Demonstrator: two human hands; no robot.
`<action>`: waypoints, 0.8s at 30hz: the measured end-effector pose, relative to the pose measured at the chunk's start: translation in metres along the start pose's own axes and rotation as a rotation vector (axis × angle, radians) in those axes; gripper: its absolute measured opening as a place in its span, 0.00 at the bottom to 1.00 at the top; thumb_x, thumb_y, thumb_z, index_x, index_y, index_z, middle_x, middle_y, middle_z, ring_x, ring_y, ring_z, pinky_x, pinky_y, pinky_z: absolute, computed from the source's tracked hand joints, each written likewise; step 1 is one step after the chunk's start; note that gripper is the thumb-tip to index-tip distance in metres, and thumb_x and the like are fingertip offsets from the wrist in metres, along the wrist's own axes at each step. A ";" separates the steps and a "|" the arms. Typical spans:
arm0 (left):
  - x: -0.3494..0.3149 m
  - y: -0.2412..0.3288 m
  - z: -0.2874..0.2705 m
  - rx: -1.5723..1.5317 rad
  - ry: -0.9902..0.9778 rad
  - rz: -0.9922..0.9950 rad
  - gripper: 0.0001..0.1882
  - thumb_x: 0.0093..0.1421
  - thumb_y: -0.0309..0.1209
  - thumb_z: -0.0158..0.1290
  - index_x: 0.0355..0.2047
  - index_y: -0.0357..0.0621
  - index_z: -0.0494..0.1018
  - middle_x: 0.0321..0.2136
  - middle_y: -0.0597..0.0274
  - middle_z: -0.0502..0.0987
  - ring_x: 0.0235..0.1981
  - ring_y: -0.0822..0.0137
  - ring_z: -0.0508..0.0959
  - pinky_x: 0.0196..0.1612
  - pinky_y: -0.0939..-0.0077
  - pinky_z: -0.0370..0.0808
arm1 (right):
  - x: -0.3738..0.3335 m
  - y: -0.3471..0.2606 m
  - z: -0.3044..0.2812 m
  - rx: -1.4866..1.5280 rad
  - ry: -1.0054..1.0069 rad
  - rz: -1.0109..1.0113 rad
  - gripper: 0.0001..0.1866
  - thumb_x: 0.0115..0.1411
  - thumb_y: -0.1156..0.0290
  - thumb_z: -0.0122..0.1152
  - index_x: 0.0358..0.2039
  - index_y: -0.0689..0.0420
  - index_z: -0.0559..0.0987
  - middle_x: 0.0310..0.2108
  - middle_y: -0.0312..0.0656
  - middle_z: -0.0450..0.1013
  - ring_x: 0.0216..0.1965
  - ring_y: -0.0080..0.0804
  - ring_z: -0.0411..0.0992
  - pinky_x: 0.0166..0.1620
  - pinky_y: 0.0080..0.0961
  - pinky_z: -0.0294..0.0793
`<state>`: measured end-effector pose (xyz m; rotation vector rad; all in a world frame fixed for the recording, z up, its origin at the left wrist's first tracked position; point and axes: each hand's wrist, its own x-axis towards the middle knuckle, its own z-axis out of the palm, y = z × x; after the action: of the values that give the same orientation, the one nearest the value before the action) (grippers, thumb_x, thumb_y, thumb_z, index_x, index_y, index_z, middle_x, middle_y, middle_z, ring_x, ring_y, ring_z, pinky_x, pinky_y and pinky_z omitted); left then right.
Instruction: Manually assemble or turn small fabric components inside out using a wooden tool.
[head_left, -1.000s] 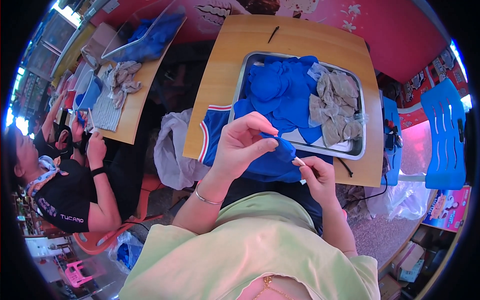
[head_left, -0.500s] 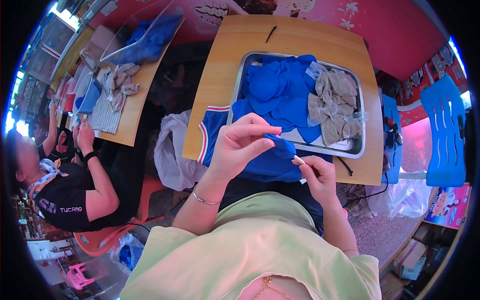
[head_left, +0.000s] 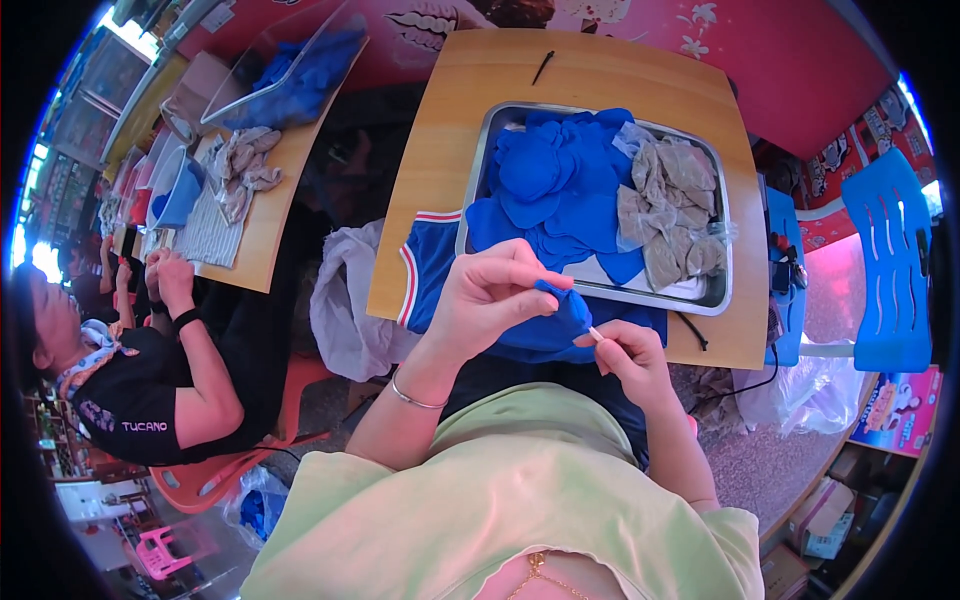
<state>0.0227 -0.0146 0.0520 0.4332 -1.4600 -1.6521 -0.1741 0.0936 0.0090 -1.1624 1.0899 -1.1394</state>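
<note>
Pinching crumpled blue fabric piece [head_left: 573, 314] in left hand [head_left: 490, 298], thin white stick [head_left: 596, 334] in right hand [head_left: 638, 364]; we're apparently mid-piece, many flat blue pieces [head_left: 575, 175] loose in silver metal tray [head_left: 717, 298].

A blue slotted chair [head_left: 886, 265] stands at the right, a pink stool [head_left: 155, 545] lower left.

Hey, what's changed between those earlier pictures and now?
The left hand and right hand have dipped slightly toward the body, the blue piece and white stick moving with them, still held. The co-worker's hands, apart a second ago, are now together. The metal tray stayed put.
</note>
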 end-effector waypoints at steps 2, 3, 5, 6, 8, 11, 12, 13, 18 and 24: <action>0.000 0.001 -0.001 -0.023 -0.026 0.011 0.11 0.51 0.21 0.61 0.36 0.37 0.80 0.25 0.69 0.69 0.27 0.80 0.67 0.27 0.90 0.64 | -0.001 0.003 0.001 0.096 -0.056 0.027 0.09 0.61 0.73 0.52 0.37 0.62 0.79 0.23 0.33 0.72 0.22 0.16 0.65 0.27 0.14 0.64; 0.001 0.002 -0.002 -0.020 -0.054 0.023 0.11 0.50 0.20 0.61 0.36 0.37 0.80 0.25 0.69 0.69 0.26 0.80 0.68 0.27 0.89 0.64 | -0.002 0.005 0.002 0.170 -0.094 0.037 0.09 0.61 0.73 0.51 0.35 0.63 0.79 0.22 0.33 0.71 0.21 0.16 0.64 0.25 0.13 0.62; 0.002 0.004 -0.003 -0.018 -0.081 0.037 0.11 0.50 0.20 0.61 0.36 0.37 0.80 0.25 0.68 0.70 0.26 0.79 0.68 0.27 0.89 0.65 | -0.001 0.005 0.006 0.243 -0.132 0.049 0.09 0.62 0.73 0.51 0.33 0.64 0.78 0.21 0.33 0.70 0.19 0.15 0.63 0.23 0.13 0.60; 0.002 0.006 -0.004 0.009 -0.065 0.057 0.11 0.49 0.20 0.61 0.36 0.37 0.80 0.25 0.68 0.70 0.26 0.79 0.68 0.27 0.88 0.64 | 0.000 0.002 0.009 0.160 -0.061 0.013 0.08 0.61 0.74 0.51 0.34 0.63 0.78 0.22 0.33 0.70 0.20 0.15 0.63 0.23 0.13 0.60; 0.002 0.009 -0.004 0.037 -0.047 0.077 0.11 0.49 0.20 0.62 0.35 0.37 0.80 0.24 0.68 0.70 0.25 0.79 0.68 0.27 0.88 0.63 | 0.002 0.002 0.011 0.076 0.008 -0.022 0.07 0.61 0.74 0.52 0.34 0.63 0.78 0.22 0.33 0.69 0.20 0.15 0.63 0.23 0.13 0.60; 0.001 0.012 -0.003 0.140 -0.034 0.095 0.11 0.48 0.20 0.62 0.35 0.37 0.80 0.23 0.68 0.70 0.25 0.79 0.67 0.26 0.87 0.61 | 0.006 0.004 0.008 -0.311 0.224 -0.313 0.05 0.57 0.78 0.56 0.34 0.62 0.78 0.21 0.34 0.69 0.20 0.16 0.62 0.24 0.14 0.59; 0.001 0.012 -0.001 0.166 -0.025 0.087 0.11 0.48 0.20 0.62 0.34 0.38 0.80 0.23 0.68 0.70 0.25 0.79 0.67 0.25 0.87 0.60 | 0.006 0.003 0.008 -0.311 0.224 -0.314 0.05 0.57 0.78 0.56 0.34 0.62 0.78 0.21 0.34 0.69 0.20 0.16 0.62 0.24 0.14 0.59; 0.001 0.013 0.000 0.192 -0.016 0.078 0.11 0.48 0.20 0.62 0.34 0.38 0.80 0.23 0.68 0.70 0.24 0.79 0.67 0.25 0.87 0.59 | 0.006 0.001 0.007 -0.390 0.240 -0.354 0.05 0.57 0.78 0.56 0.34 0.62 0.78 0.21 0.34 0.69 0.20 0.16 0.62 0.23 0.15 0.58; 0.002 0.012 0.004 0.183 -0.039 0.073 0.11 0.48 0.20 0.62 0.34 0.38 0.80 0.22 0.69 0.69 0.24 0.80 0.66 0.24 0.87 0.58 | 0.005 0.002 0.000 -0.413 0.201 -0.400 0.05 0.58 0.77 0.55 0.33 0.63 0.78 0.20 0.33 0.68 0.20 0.16 0.62 0.23 0.15 0.58; 0.001 0.015 0.010 0.046 -0.014 -0.007 0.09 0.51 0.21 0.61 0.35 0.37 0.80 0.25 0.67 0.70 0.25 0.80 0.68 0.26 0.89 0.63 | 0.000 0.001 -0.005 0.080 -0.147 0.018 0.10 0.60 0.73 0.52 0.37 0.62 0.80 0.24 0.34 0.74 0.23 0.18 0.67 0.27 0.15 0.65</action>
<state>0.0202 -0.0082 0.0684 0.4538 -1.5111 -1.6320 -0.1787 0.0932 0.0079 -1.1528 0.9319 -1.0571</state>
